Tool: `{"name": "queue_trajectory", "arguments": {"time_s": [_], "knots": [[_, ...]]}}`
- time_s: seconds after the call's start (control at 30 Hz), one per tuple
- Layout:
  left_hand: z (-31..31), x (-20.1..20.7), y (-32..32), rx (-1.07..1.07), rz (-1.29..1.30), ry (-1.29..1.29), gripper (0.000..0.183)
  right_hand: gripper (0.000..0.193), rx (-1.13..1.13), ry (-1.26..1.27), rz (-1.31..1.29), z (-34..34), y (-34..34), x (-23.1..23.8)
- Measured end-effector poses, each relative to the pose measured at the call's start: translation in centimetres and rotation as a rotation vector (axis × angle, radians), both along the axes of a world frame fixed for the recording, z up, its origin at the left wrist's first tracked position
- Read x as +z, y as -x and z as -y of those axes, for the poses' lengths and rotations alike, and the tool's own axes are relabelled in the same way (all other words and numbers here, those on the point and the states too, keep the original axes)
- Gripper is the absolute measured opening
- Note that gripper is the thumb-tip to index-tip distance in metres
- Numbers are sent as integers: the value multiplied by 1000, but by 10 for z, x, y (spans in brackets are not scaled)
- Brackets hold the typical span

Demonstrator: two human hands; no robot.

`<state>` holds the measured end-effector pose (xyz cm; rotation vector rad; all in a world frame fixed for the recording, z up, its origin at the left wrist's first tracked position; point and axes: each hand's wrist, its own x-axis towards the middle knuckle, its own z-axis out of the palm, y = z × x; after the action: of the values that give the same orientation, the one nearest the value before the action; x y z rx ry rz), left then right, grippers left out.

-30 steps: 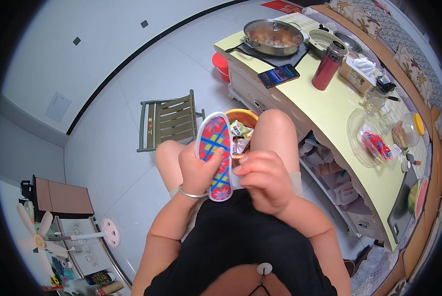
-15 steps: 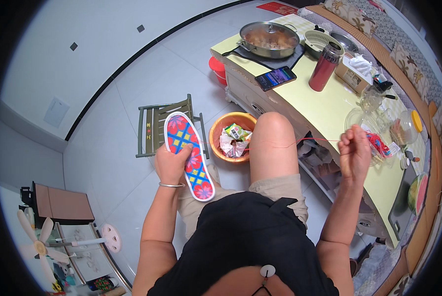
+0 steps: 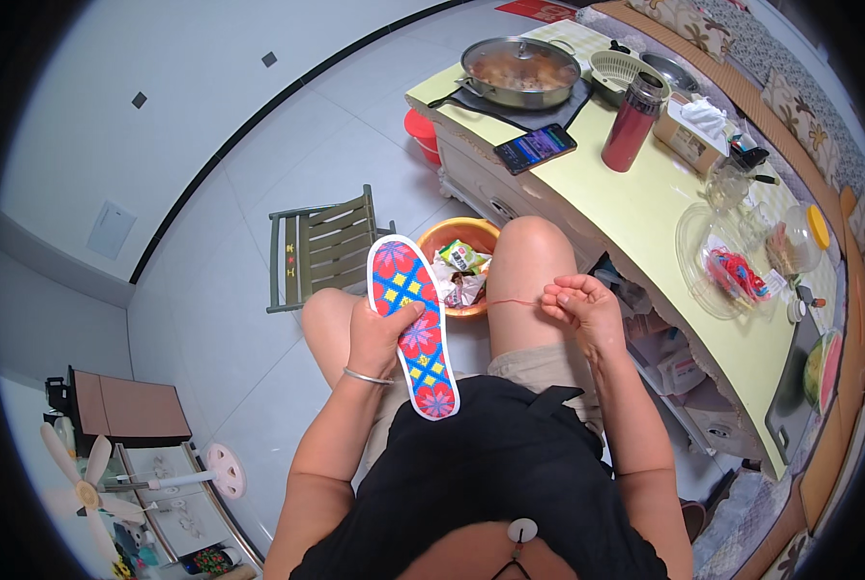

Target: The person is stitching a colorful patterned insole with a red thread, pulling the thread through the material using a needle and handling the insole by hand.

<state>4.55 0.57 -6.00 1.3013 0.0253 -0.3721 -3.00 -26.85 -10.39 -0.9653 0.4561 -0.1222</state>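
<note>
Insole (image 3: 419,372) of pale, white-edged material stands at a slight slant above the person's lap, long and rounded at both ends, its face densely patterned with red petal shapes, blue diagonal bands and small yellow blocks that give it a grainy, stitched look. The left hand (image 3: 376,338) is closed around its left edge, thumb laid flat across the face, the other fingers hidden behind; a smooth, silvery bracelet (image 3: 367,377) circles that wrist. The right hand (image 3: 585,307), over the edge of the right thigh, is half curled, fingertips drawn together on a fine red thread (image 3: 518,303) that reaches leftward across the bare skin toward the insole; whether a needle is pinched there cannot be told.

Just behind the insole, a round orange bin (image 3: 436,230) holds crinkled wrappers (image 3: 463,257). Left of it stands a slatted, dark green folding stool (image 3: 334,242). On the yellow-topped table (image 3: 635,208) at the right, loose red strands (image 3: 735,275) lie tangled in a clear, round plastic tray (image 3: 690,282).
</note>
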Motion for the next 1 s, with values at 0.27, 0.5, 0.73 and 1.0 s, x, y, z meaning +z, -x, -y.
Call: {"name": "queue_trajectory", "arguments": {"time_s": [0.27,0.5,0.73,1.0], "knots": [[6,-1,3,-25,-1,63,24,20,2,27,21,-2,4,-21],[9,-2,4,-39,-17,82,27,18,-25,236,83,-5,9,-31],[9,1,8,-40,-14,97,27,13,-132,472,271,-12,9,-29],[10,3,9,-70,-29,100,27,10,-120,620,183,-17,12,-35]]}}
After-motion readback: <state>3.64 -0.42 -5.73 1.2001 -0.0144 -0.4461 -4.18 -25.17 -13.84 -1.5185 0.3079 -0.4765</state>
